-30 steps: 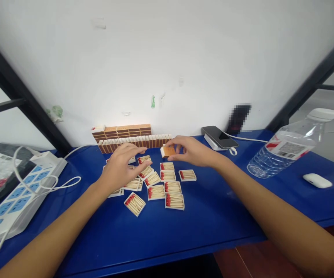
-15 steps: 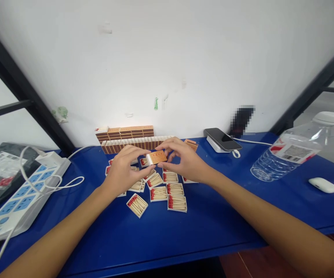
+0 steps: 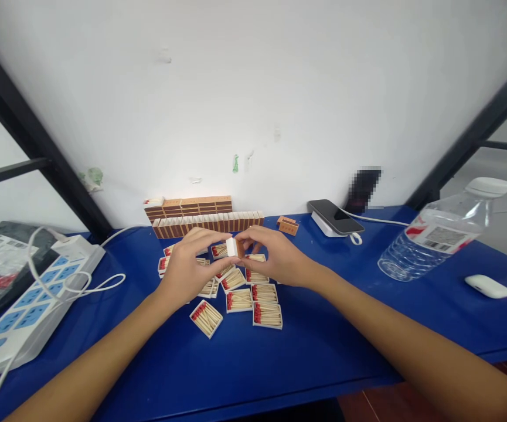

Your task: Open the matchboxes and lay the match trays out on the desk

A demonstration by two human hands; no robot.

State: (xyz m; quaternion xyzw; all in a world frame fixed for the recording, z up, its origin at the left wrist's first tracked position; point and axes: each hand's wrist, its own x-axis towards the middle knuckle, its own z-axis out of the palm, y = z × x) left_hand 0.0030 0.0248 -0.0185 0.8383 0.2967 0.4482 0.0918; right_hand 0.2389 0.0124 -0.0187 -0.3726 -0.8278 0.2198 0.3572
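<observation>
Both hands meet above the cluster of open match trays [image 3: 235, 293] on the blue table [image 3: 315, 346]. The left hand [image 3: 187, 266] and right hand [image 3: 275, 261] pinch one small matchbox [image 3: 232, 247] between fingertips, held clear of the trays. Judged light, thin card, easily crushed; best gripped at its short ends. Closed boxes [image 3: 204, 221] stand in a row behind the trays, against the wall.
</observation>
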